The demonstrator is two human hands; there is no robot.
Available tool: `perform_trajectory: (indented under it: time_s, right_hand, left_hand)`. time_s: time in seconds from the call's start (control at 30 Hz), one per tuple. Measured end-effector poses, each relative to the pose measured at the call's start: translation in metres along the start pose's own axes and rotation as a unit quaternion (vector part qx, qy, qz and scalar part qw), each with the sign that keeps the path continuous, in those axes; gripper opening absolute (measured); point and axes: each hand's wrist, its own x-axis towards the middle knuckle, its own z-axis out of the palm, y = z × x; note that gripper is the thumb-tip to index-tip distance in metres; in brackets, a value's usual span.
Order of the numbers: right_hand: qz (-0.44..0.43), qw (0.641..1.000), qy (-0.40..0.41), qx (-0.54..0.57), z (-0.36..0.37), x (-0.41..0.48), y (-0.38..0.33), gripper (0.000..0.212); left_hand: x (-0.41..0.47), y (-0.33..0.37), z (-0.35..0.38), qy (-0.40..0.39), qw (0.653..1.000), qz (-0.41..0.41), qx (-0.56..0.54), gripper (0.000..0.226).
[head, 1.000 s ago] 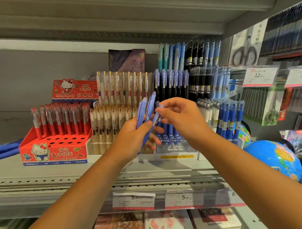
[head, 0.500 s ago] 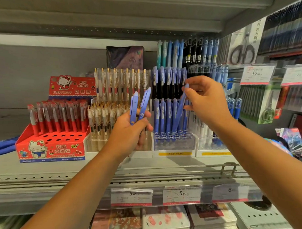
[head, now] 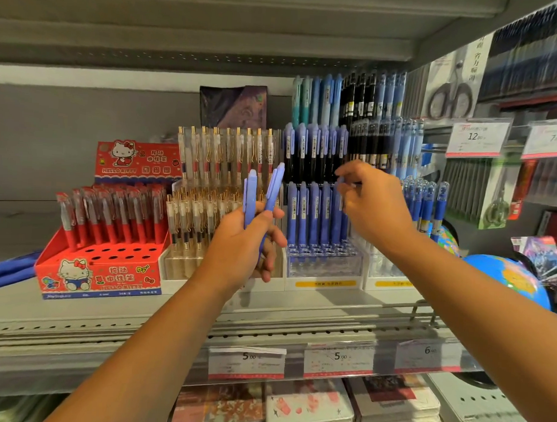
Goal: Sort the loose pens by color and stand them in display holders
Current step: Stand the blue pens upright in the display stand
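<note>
Blue pretty much everywhere here. Closest to the camera, the price tags (head: 246, 363) are hanging off the shelf lip. Just past them the left hand (head: 244, 244) is gripping two pens (head: 250, 197) in its fist. They're pointing up and fanning apart a bit, poking out above the thumb.

The right hand (head: 376, 208) is reaching further in, pinching the top of one pen (head: 336, 216) between thumb and fingertip. That pen is standing upright at the right end of the front row in the clear holder (head: 324, 263), right under the fingers and snug beside the next pen over. Off to the left the red box (head: 95, 277) is sitting on the same shelf. Behind the holder, darker pens are standing in higher rows.

Compared to half a second ago, the right hand was holding that pen higher up and tilted across the rows; now it's sitting straight in line and the hand is lower. A second back, the right hand was just pulling it from the left hand's bunch.
</note>
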Motion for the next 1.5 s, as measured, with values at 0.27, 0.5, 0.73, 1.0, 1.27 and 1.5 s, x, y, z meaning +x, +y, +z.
perform_trajectory:
  time_s: [0.27, 0.5, 0.73, 1.0, 1.27, 1.5]
  right_hand:
    - [0.020, 0.998, -0.010, -0.057, 0.013, -0.005, 0.008, 0.039]
    - [0.029, 0.988, -0.039, -0.148, 0.020, -0.016, 0.010, 0.058]
    - [-0.030, 0.965, -0.023, -0.260, 0.022, -0.026, 0.007, 0.056]
    - [-0.051, 0.969, -0.061, 0.235, 0.021, -0.036, -0.001, 0.020]
    - [0.016, 0.904, -0.083, 0.419, 0.019, -0.038, -0.005, 0.028]
    - [0.043, 0.909, -0.004, 0.415, 0.001, -0.023, -0.005, 0.041]
  left_hand:
    - [-0.001, 0.001, 0.001, -0.035, 0.999, -0.007, -0.032, 0.019]
    - [0.001, -0.004, 0.000, -0.059, 0.998, 0.001, -0.016, 0.020]
    - [0.001, -0.005, -0.001, -0.074, 0.997, -0.001, -0.005, 0.022]
    - [0.000, -0.007, 0.001, -0.101, 0.994, -0.008, 0.041, 0.017]
    - [0.001, -0.009, 0.003, -0.119, 0.990, -0.033, 0.068, 0.024]
    - [0.001, -0.010, 0.005, -0.067, 0.993, -0.042, 0.083, 0.045]
